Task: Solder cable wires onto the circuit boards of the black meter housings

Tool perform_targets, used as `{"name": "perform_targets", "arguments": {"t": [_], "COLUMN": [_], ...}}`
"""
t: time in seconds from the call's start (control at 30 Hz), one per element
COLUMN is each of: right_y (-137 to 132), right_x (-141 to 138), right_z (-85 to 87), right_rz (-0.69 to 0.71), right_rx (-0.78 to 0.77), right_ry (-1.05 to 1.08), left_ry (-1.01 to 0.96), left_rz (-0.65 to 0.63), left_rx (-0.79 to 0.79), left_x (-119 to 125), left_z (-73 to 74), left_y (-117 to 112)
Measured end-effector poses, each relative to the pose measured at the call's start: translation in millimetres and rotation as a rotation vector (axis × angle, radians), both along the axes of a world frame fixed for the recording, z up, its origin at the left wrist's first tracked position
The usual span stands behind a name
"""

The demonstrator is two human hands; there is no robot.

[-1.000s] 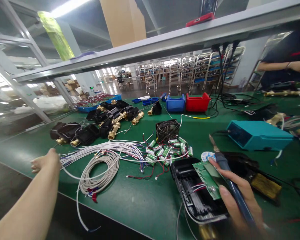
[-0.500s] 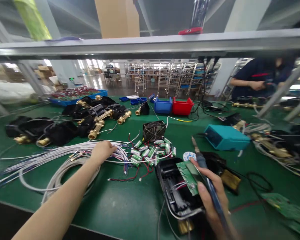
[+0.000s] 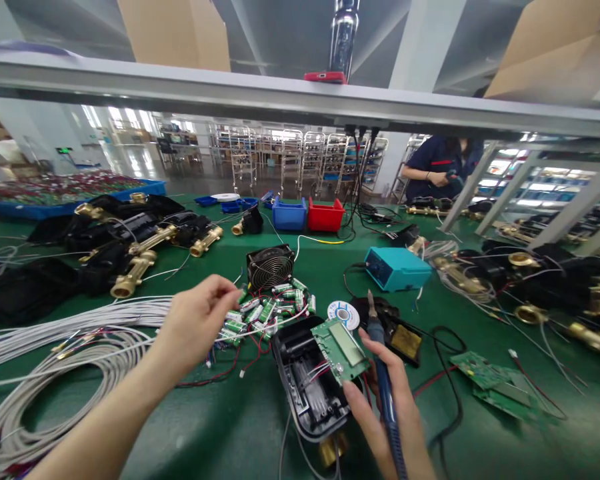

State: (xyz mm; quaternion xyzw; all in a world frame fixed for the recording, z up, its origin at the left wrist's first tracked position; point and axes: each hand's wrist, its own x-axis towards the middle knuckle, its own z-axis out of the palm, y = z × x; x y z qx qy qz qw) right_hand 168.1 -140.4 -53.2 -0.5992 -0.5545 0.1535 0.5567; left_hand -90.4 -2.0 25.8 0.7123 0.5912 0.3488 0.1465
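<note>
My left hand [image 3: 200, 323] is closed in a pinch at the edge of a pile of green-and-white batteries [image 3: 267, 311] with red and black leads. A small green battery [image 3: 243, 293] shows at its fingertips. My right hand [image 3: 385, 393] grips a soldering iron [image 3: 384, 380], tip up, and also pinches the lower edge of a green circuit board [image 3: 330, 343] with a small display. The board is tilted over an open black housing [image 3: 307, 400], joined to it by thin wires. Behind the board lies a solder reel [image 3: 343, 315].
A black fan [image 3: 270, 267] stands behind the batteries. The teal soldering station [image 3: 397, 269] is at right, near a sponge holder [image 3: 405, 345]. White cables [image 3: 95, 320] and brass-fitted meters [image 3: 135, 270] lie left; spare boards [image 3: 500, 383] lie right. A co-worker [image 3: 437, 170] stands beyond.
My left hand has moved from the white cables to the batteries and now pinches one. The view has swung right. My right hand still has the iron and board, whose display now faces up more.
</note>
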Motion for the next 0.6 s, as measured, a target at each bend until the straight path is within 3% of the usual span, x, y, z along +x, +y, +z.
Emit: {"name": "perform_targets", "arguments": {"t": [0.07,0.13,0.27,0.43,0.6], "right_y": [-2,0,6,15,33], "right_x": [-6,-10,-12,-5,12], "right_z": [-6.2,-11.6,-13.5,-3.2,3.6], "right_rz": [-0.014,-0.018,0.003,0.11,0.259], "right_rx": [0.005,0.073,0.13,0.133,0.125], "right_ry": [0.128,0.178,0.178,0.253,0.066], "left_ry": [-0.456,-0.582,-0.695,-0.795,-0.851], "left_rz": [-0.309,-0.407,-0.457,-0.518,-0.595], "left_rx": [-0.323,-0.42,-0.473,-0.564,-0.666], "left_x": [29,50,66,56,44], "left_z": [1.2,-3.9,-19.3,-27.9,-30.7], "left_y": [-13,-18,-15,-12,-11]}}
